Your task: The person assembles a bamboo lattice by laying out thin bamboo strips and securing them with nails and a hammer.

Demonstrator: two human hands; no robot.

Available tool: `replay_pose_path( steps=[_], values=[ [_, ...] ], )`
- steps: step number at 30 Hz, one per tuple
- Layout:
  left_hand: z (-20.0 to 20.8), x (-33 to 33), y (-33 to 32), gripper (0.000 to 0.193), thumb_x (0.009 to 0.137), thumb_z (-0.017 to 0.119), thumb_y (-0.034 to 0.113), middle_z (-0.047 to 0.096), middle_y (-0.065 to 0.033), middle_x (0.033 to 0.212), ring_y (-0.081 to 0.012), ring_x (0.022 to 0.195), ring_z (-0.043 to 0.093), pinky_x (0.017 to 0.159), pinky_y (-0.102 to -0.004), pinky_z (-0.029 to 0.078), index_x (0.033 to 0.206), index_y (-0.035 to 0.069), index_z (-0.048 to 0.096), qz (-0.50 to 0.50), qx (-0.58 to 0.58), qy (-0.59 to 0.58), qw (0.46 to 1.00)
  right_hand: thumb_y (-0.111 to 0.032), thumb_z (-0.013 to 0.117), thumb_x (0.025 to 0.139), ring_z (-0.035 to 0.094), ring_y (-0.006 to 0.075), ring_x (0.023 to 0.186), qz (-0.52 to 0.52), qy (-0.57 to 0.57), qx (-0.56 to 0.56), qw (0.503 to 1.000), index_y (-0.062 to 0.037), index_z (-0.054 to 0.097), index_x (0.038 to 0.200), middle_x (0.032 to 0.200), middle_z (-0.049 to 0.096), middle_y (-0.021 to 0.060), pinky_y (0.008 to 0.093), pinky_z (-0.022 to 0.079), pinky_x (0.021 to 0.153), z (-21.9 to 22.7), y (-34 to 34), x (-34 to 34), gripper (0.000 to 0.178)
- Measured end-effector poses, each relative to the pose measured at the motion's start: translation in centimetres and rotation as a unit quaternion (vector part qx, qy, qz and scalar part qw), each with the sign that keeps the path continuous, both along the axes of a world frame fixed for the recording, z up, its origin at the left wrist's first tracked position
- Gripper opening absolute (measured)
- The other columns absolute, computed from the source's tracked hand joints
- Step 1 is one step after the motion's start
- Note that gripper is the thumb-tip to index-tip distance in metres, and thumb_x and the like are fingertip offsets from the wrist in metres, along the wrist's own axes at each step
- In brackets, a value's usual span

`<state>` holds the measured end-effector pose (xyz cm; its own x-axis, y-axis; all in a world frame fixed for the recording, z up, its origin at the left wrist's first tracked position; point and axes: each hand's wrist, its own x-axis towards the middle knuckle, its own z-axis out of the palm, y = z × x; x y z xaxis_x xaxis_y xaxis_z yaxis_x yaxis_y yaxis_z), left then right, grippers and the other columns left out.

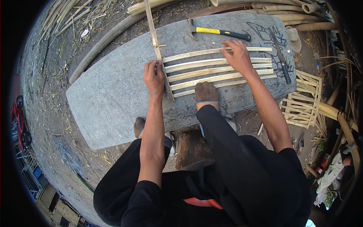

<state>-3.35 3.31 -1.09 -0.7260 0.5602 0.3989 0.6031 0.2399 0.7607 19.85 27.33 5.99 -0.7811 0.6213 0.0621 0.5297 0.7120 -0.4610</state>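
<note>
Several split bamboo slats lie roughly side by side on a grey slab. At their left ends a longer bamboo strip crosses them, reaching past the slab's far edge. My left hand is closed on this crosspiece, its fingers curled at the strip's side. My right hand reaches over the slats, thumb and fingers closed about the farthest slat. My foot in a dark sock presses on the nearest slats. Near the crosspiece, a small thin peg sticks out sideways.
Beyond the slats lies a claw hammer with a yellow and black handle. A dark-handled knife rests at the slab's right. A slatted bamboo frame stands right of the slab. Bamboo poles are piled behind; a log sits below me.
</note>
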Motion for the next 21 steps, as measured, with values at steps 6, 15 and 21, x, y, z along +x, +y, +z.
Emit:
replay_pose_path(
  steps=[6,15,21],
  values=[
    [0.3,0.1,0.0,0.011,0.087,0.069,0.001,0.067,-0.0129,0.099,-0.0285,0.089,0.067,0.075,-0.0367,0.054,0.098,0.001,0.066,0.004,-0.015,0.007,1.0,-0.063,0.082,0.065,0.032,0.0357,0.141,0.081,-0.115,0.033,0.99,-0.0156,0.045,0.148,0.152,0.04,0.0091,0.0544,0.026,0.114,-0.9,-3.4,0.7,0.102],
    [0.5,-0.1,-0.1,0.013,0.087,0.068,-0.001,0.068,-0.0129,0.103,-0.0294,0.094,0.067,0.08,-0.0383,0.054,0.099,0.001,0.066,0.004,-0.004,0.01,1.0,-0.051,0.084,0.065,0.037,0.0328,0.138,0.074,-0.097,0.064,0.99,-0.0157,0.048,0.146,0.147,0.046,0.0073,0.0514,0.03,0.112,-1.7,-3.6,1.0,0.095],
    [0.5,0.0,0.0,0.013,0.088,0.068,0.0,0.068,-0.0127,0.106,-0.0291,0.096,0.067,0.08,-0.0375,0.055,0.101,0.001,0.066,0.004,0.001,0.013,1.0,-0.046,0.086,0.065,0.04,0.0327,0.136,0.069,-0.071,0.07,0.993,-0.0163,0.05,0.144,0.145,0.049,0.0064,0.0489,0.033,0.111,-2.0,-3.6,1.1,0.092]
  ],
)
